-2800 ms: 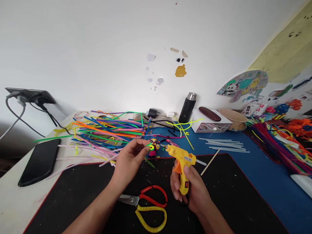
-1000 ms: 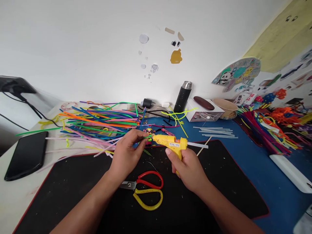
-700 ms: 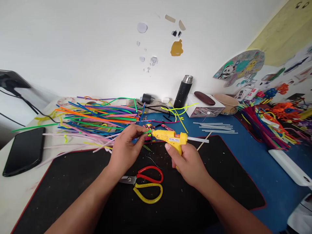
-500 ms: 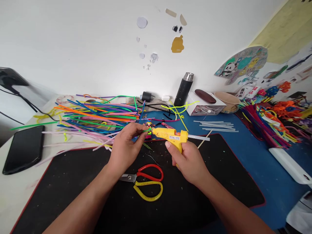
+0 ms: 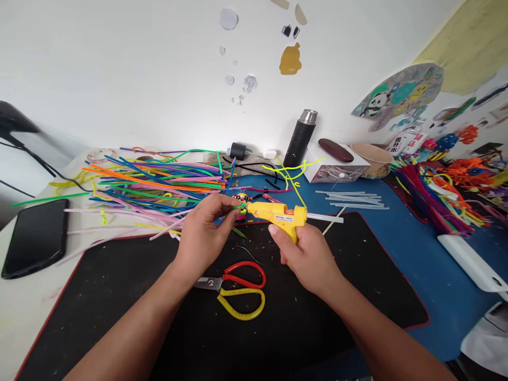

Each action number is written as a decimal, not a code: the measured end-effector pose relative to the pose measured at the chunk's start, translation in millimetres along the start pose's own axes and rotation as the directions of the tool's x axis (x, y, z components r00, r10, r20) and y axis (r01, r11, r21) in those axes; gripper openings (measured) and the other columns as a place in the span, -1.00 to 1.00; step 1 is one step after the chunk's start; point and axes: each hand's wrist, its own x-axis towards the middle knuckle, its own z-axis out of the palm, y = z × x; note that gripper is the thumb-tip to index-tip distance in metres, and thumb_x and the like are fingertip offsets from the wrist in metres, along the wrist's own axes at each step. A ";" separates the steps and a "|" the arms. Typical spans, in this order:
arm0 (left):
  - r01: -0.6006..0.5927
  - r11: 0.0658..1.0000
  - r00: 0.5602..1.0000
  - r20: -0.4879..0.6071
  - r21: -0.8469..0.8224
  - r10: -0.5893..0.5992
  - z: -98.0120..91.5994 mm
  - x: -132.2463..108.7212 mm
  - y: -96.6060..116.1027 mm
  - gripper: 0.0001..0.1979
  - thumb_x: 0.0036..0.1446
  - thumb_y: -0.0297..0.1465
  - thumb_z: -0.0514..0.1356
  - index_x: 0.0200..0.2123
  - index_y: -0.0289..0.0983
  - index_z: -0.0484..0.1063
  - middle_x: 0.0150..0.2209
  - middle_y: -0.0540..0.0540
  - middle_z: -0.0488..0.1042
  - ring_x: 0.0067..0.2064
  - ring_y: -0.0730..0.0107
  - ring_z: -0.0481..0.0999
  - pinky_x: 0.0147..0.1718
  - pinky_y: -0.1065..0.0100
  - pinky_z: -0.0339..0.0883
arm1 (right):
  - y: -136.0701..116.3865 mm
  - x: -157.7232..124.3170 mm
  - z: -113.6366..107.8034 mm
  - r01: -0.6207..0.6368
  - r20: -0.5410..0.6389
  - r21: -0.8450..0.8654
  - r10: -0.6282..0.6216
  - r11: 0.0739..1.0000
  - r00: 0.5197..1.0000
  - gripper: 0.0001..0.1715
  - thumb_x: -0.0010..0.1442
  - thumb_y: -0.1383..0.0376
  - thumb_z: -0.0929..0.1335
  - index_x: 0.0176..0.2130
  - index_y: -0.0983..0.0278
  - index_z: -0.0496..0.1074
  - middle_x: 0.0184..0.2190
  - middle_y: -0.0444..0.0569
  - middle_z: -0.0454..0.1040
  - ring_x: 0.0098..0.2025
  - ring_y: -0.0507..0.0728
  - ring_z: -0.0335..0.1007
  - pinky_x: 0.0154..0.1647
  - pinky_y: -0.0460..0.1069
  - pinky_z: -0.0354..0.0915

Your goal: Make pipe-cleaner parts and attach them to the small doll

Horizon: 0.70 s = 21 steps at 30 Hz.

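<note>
My right hand (image 5: pixel 307 254) is wrapped round the handle of a yellow glue gun (image 5: pixel 273 212), with a clear glue stick (image 5: pixel 325 217) poking out of its back. The gun's nozzle points left, at the fingertips of my left hand (image 5: pixel 208 230). Those fingers pinch a small green piece (image 5: pixel 237 207), mostly hidden. Just behind the fingertips and nozzle stands a small colourful figure (image 5: pixel 242 197), partly covered. Below my hands, scissors (image 5: pixel 243 290) with one red and one yellow handle lie on the black mat (image 5: pixel 301 328).
Pipe cleaners (image 5: pixel 159 182) are heaped at the left, beside a black phone (image 5: pixel 36 238). A black thermos (image 5: pixel 300 138), a small drawer box (image 5: pixel 337 165) and a bowl (image 5: pixel 371 159) stand at the back. Glue sticks (image 5: pixel 353 198) and another pipe cleaner bundle (image 5: pixel 431 201) lie to the right.
The view has tilted slightly, so the wall and table items sit a little higher in the picture. The glue gun and left fingertips remain close together, with only a slight shift.
</note>
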 end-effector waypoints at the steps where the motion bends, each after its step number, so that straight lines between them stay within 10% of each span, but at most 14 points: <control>1: 0.002 1.000 1.000 0.001 -0.002 -0.002 -0.2 0.2 0.7 -0.93 0.31 -0.42 0.25 -0.17 -0.19 0.54 -0.19 -0.04 0.62 -0.20 0.35 0.62 -0.16 0.35 0.54 | 0.4 -0.2 0.1 0.001 -0.006 -0.005 -0.001 1.000 1.000 -0.33 0.38 -0.09 0.28 -0.64 0.17 0.26 -0.78 -0.12 0.24 -0.66 0.06 0.20 -0.57 -0.01 0.03; 21: 0.054 0.998 0.999 -0.005 -0.022 -0.055 0.3 0.2 0.3 -0.93 0.28 -0.38 0.29 -0.17 -0.17 0.57 -0.22 -0.03 0.63 -0.26 0.32 0.62 -0.21 0.30 0.53 | 1.8 -0.3 -2.2 0.013 -0.015 -0.008 -0.013 1.000 1.000 -0.35 0.39 -0.07 0.30 -0.62 0.17 0.25 -0.74 -0.12 0.29 -0.65 0.06 0.20 -0.54 0.00 0.02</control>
